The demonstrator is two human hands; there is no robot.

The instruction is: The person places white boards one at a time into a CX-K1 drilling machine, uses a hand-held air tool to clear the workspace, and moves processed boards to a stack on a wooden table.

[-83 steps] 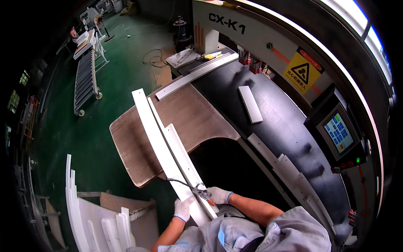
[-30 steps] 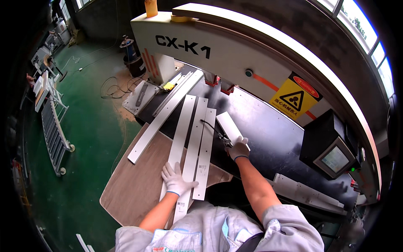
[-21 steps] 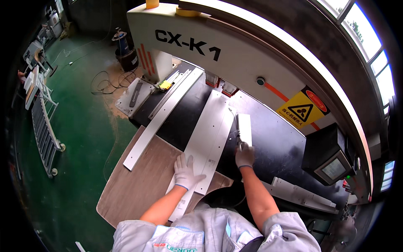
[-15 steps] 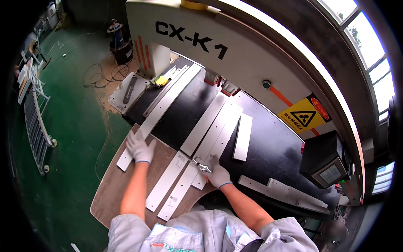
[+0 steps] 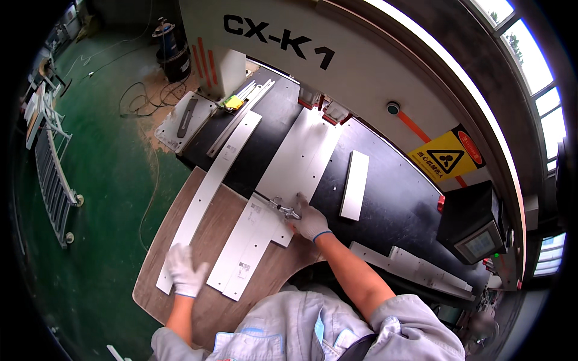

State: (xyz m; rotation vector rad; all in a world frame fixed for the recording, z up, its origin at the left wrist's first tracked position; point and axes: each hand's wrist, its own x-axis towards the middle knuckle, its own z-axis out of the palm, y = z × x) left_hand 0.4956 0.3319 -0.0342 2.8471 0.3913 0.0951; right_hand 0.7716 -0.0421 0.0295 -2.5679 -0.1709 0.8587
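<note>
My right hand (image 5: pixel 311 221), in a white glove, grips a small metal air gun (image 5: pixel 278 206) whose nozzle points left over wide white panels (image 5: pixel 301 159) lying on the black machine bed (image 5: pixel 391 204). More white panels (image 5: pixel 250 240) lie side by side on the brown wooden table (image 5: pixel 226 210) just below the gun. My gloved left hand (image 5: pixel 183 272) rests flat with fingers spread on the near end of a long white strip (image 5: pixel 211 186). This strip runs diagonally from the wooden table up onto the machine bed.
A short white piece (image 5: pixel 354 183) lies on the bed right of the panels. Notched white strips (image 5: pixel 415 268) sit at the bed's right edge, below a control box with a screen (image 5: pixel 475 231). The machine housing (image 5: pixel 337 66) rises behind. A wheeled rack (image 5: pixel 51 174) and cables (image 5: pixel 141 96) are on the green floor.
My left hand has slid from the strip's middle down to its near end. My right hand with the air gun has stayed at the panels. The view has shifted closer to the machine.
</note>
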